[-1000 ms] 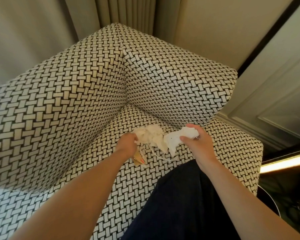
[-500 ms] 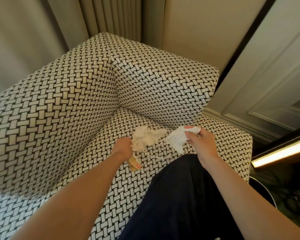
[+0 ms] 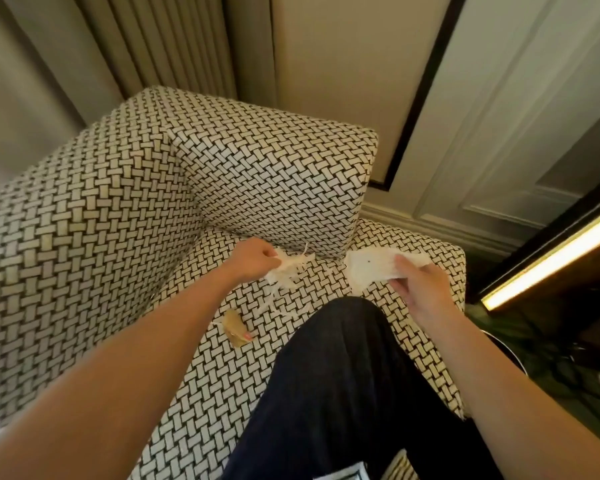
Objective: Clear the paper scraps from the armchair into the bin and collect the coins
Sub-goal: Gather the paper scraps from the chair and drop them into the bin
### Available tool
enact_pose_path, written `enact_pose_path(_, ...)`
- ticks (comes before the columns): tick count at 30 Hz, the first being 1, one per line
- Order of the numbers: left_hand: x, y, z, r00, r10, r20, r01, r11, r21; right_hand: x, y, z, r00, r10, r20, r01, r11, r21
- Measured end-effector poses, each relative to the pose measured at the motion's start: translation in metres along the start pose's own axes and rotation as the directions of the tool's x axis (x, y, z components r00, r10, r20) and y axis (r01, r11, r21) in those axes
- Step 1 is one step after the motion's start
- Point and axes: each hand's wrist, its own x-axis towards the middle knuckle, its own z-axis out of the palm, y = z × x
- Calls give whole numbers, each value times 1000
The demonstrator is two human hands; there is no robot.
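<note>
Head view shows me my left hand (image 3: 253, 259) clenched on a shredded paper clump (image 3: 290, 273) and my right hand (image 3: 421, 291) pinching a flat paper piece (image 3: 368, 270), both over the armchair (image 3: 118, 220) seat, so I fear the dangling strips (image 3: 274, 301) could drop onto that seat beside the tan scrap (image 3: 235, 328).

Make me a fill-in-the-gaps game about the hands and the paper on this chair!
The left hand and the right hand each hold white ____.
The small tan scrap lies on the ____ of the black-and-white woven-pattern armchair.
The shredded, stringy piece is in the ____ hand; the flat piece is in the other.
Missing words: paper, seat, left.
</note>
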Motion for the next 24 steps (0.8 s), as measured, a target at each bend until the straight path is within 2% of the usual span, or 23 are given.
enact_pose_path(6,7,72,5,995,90,39,-89,995,-34,9,-8,-45,993,49,-104,-33,988,151)
enact_pose_path(10,13,121,23,984,169,62,-165,984,-59,16,-11,-84,979,32,-201,-5,991,135)
enact_pose_path(12,16,146,35,975,203,89,-193,975,-108,19,-12,-105,964,87,-252,-37,980,196)
enact_pose_path(15,20,175,58,968,226,112,-206,964,-167,22,-13,-133,941,166,-296,-63,942,330)
enact_pose_path(24,21,260,138,909,289,300,-194,931,-310,28,0,-220,885,261,-386,-66,890,451)
